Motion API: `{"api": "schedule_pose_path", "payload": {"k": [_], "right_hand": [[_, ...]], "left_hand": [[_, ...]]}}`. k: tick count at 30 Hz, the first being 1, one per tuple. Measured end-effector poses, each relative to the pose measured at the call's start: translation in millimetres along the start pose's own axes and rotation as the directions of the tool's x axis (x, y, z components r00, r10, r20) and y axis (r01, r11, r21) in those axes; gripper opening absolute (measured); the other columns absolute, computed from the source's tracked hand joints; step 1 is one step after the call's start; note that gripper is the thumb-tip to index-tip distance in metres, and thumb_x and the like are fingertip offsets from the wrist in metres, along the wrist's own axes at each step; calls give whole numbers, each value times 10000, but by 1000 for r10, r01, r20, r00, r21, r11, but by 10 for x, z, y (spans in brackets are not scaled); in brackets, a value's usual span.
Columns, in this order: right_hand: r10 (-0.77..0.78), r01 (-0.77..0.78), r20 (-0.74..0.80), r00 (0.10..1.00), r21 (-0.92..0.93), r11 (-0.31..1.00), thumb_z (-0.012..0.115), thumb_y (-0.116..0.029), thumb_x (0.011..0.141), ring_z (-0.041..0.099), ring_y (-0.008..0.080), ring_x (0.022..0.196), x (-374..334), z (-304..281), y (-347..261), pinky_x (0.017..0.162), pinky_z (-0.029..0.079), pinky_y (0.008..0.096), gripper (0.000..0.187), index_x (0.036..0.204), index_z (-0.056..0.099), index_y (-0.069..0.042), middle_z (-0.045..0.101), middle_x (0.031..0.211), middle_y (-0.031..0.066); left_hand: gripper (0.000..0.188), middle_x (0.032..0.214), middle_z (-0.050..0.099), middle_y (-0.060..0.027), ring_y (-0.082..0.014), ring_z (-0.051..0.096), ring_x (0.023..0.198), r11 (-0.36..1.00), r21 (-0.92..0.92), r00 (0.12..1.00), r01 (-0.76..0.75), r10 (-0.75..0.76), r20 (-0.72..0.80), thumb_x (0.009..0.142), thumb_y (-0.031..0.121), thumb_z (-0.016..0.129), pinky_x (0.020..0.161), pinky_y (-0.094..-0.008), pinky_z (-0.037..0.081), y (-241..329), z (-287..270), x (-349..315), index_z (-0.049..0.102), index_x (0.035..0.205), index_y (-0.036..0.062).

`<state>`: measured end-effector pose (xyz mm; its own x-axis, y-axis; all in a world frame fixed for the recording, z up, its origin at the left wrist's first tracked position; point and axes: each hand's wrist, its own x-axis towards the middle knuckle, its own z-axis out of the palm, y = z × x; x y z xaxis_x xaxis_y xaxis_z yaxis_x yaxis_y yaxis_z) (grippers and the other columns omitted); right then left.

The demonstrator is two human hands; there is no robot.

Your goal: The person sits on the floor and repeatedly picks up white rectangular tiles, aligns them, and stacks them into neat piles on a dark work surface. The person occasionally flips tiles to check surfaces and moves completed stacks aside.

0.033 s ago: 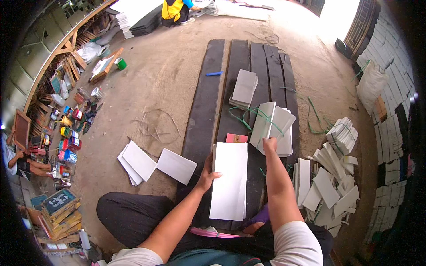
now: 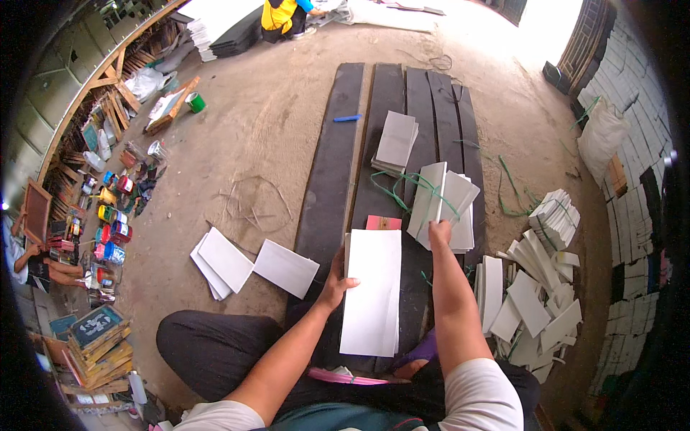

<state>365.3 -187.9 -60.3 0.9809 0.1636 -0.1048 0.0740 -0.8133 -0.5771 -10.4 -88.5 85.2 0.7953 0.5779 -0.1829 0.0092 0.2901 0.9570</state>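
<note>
My left hand is closed round the left edge of a tall stack of white rectangular sheets, its thumb lying on top. Farther right, my right hand pinches the near end of some white sheets. These lean at a slant against a fanned pile of similar sheets. Green plastic twine loops across that pile. Just beyond the left stack, a pink and brown piece shows partly. Another grey-white stack stands farther up the dark boards.
Long black boards lie under the work, a blue tool on one. Loose white sheets rest at left; a scattered heap and a tied bundle at right. Paint cans line the far left. Another person crouches at the back.
My right hand has shifted very slightly to the right, together with the sheets it pinches. My left hand and its stack look the same.
</note>
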Motion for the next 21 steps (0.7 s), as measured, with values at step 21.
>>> {"api": "schedule_pose_path", "payload": {"k": [21], "right_hand": [[-754,786,-269,599,19,618,819,-153,766,650,269,677,-1808,-3198,-1460,614,519,368,201,918,745,-44,666,811,101]], "left_hand": [[1079,1550,407,-190,-347,428,1417,992,-56,993,-117,115,-34,711,279,756,1182,-456,354,-153,6,300,248,1640,74]]}}
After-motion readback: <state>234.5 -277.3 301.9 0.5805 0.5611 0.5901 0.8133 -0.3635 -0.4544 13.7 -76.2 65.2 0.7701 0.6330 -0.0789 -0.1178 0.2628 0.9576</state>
